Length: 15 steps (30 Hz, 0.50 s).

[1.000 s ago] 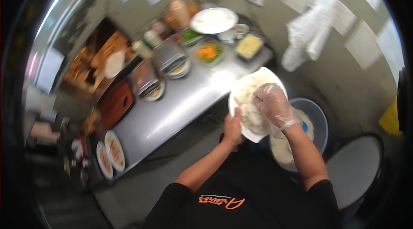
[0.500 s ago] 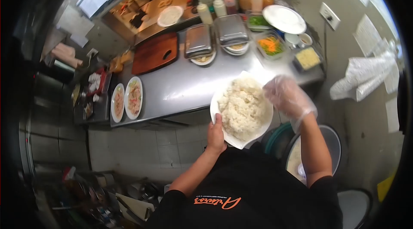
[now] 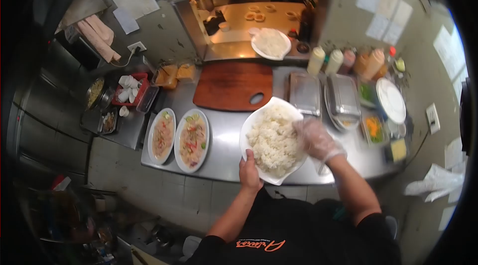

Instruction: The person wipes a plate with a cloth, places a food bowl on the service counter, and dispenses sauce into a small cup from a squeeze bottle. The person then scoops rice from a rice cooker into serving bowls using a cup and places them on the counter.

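Observation:
My bare left hand (image 3: pixel 250 172) grips the lower left rim of a white plate (image 3: pixel 245 138) with pointed corners, thumb over the edge. A mound of white rice (image 3: pixel 271 140) fills the plate, which I hold up in front of the counter's edge. My right hand (image 3: pixel 318 139), in a clear plastic glove, is at the plate's right side, its fingertips against the rice or just over it. Blur and the glove hide how its fingers are bent. Beyond the plate lies a brown wooden board (image 3: pixel 231 85) with an oval hole.
Two oval plates of food (image 3: pixel 192 140) stand on the steel counter (image 3: pixel 224 165) to the left. Metal lids (image 3: pixel 343 96), sauce bottles (image 3: pixel 334 61), and tubs of toppings (image 3: pixel 373 129) line the right. Another plate of rice (image 3: pixel 271 44) sits in the pass-through window.
The view has swung left and nearer the counter, so the board and oval plates appear larger. The rice plate is now in front of the counter's middle. My gloved hand stays at its right side.

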Available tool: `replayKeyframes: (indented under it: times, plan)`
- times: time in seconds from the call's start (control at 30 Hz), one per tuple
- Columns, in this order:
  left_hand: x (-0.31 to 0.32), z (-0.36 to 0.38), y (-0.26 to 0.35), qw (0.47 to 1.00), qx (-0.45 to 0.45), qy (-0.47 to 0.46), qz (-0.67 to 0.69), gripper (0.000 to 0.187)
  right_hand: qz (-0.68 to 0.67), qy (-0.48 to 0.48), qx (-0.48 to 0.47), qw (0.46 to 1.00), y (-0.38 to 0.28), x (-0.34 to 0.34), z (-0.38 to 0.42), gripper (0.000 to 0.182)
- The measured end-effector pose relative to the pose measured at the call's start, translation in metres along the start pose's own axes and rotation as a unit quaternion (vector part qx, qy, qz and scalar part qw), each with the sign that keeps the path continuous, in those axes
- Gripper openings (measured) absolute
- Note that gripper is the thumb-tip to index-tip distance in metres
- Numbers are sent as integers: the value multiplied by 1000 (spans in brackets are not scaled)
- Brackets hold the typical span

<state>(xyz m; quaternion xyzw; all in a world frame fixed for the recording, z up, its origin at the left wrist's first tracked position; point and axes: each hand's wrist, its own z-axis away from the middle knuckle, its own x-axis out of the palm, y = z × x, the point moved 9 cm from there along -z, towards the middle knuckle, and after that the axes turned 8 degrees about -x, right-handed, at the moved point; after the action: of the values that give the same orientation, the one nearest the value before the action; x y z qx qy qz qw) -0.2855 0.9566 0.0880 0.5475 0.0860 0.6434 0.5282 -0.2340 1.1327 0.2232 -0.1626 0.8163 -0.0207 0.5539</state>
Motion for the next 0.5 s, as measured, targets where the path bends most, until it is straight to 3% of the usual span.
replayKeyframes:
  times: [0.03,0.1,0.2,0.23,0.3,0.37,0.5]
  plan:
    - [-6,-23,16,1000,-11,18,14,53,-53,-79,100,990,10,19,-20,25]
    - [-26,-68,41,997,-42,52,27,49,-146,-49,182,971,28,23,-56,30]
    - [-38,-159,91,996,-19,82,11,53,-100,58,191,975,44,-4,-82,32]
    - [-47,-191,103,995,-13,95,1,55,-93,46,203,974,48,0,-77,33]
    - [-49,-274,131,999,25,43,-1,58,-75,28,226,971,58,5,-54,35]
    - [-57,-359,151,995,78,63,-3,59,-34,38,247,968,61,7,-14,35]
    - [-47,-464,169,995,67,66,10,59,10,6,534,845,81,0,127,35]
